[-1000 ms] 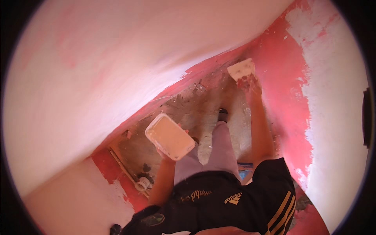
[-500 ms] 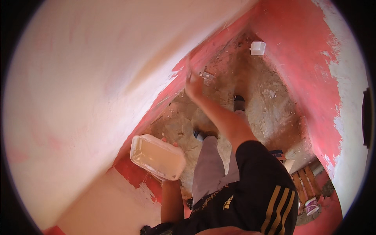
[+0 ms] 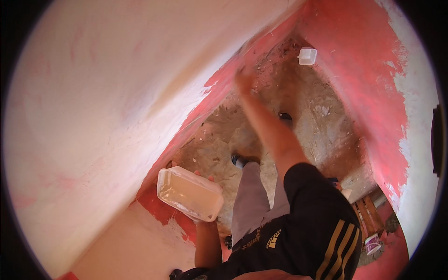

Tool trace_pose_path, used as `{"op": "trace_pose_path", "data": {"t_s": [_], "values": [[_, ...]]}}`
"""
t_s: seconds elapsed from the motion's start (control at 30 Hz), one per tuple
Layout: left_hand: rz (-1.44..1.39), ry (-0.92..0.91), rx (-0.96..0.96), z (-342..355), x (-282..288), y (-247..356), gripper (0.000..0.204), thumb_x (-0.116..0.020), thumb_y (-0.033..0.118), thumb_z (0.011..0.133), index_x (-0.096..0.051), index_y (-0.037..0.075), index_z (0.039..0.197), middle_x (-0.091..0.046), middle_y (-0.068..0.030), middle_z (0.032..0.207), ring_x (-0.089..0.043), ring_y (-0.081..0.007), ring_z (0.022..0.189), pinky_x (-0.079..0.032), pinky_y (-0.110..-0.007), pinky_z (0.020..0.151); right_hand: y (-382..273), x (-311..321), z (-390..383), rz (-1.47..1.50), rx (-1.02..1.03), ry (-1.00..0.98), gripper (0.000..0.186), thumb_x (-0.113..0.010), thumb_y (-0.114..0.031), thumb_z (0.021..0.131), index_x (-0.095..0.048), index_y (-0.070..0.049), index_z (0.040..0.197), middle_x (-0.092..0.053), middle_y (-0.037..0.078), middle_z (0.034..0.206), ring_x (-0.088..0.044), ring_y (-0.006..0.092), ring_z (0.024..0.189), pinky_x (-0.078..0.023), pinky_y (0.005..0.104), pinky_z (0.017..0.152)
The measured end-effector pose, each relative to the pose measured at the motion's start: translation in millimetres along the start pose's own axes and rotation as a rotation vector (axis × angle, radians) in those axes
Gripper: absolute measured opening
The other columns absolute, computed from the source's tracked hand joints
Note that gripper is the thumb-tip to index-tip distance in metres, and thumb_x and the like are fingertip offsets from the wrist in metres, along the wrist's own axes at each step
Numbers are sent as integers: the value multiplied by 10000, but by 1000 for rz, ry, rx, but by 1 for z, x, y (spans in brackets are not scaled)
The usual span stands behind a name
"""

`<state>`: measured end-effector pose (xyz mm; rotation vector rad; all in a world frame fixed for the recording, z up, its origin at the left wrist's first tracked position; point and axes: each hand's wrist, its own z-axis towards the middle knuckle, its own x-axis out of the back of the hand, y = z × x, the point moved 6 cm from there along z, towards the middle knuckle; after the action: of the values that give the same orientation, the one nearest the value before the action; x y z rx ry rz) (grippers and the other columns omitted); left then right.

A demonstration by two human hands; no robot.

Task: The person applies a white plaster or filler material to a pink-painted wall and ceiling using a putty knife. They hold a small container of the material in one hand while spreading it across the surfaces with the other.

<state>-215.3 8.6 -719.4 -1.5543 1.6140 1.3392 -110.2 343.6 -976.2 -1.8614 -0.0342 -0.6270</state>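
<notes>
My left hand (image 3: pixel 204 175) supports a white rectangular plastic tub (image 3: pixel 190 193) from below. Its fingertips curl up over the tub's far side. Pale, milky material coats the tub's inside, and the tub tilts slightly. My right arm reaches forward, and my right hand (image 3: pixel 243 81) is close to the red lower band (image 3: pixel 217 86) of the left wall. Motion smears that hand, so its fingers and anything in them cannot be made out. Above the red band, the left wall (image 3: pixel 102 102) is coated white.
A small white container (image 3: pixel 307 56) lies in the far corner. The right wall (image 3: pixel 354 70) is red with ragged white edges. Behind me on the right are a slatted wooden piece (image 3: pixel 368 217) and a small white-and-purple tub (image 3: pixel 373 244). The dirt floor (image 3: pixel 322 112) is uneven.
My right hand has shifted forward and right along the wall, and my right arm reaches farther. The tub has moved slightly right and nearer, still in my left hand.
</notes>
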Motion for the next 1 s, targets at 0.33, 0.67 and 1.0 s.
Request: {"op": "trace_pose_path", "data": {"t_s": [0.33,0.67,1.0], "values": [[2,71,68,7,33,-2,715,-525,549,969,-282,238,1565,-291,-67,1614,-365,-502,1381,-384,-674,1070,75,61,69,-49,281,177,280,-522,-170,969,-660,39,1093,-676,239,892,-668,368,841,-519,445,754],[99,103,85,-24,56,17,698,-481,553,979,-240,287,1577,-279,-60,1619,-383,-478,1381,-377,-721,1009,57,-60,-200,144,65,-516,400,-463,-271,1020,-617,-26,1296,-699,232,959,-667,372,990,-479,461,914],[234,160,61,-6,75,-4,763,-465,621,957,-197,283,1586,-262,-68,1625,-407,-487,1362,-423,-710,947,71,41,110,118,380,264,265,-549,-152,963,-642,13,1149,-649,127,821,-619,284,805,-494,389,723]]}}
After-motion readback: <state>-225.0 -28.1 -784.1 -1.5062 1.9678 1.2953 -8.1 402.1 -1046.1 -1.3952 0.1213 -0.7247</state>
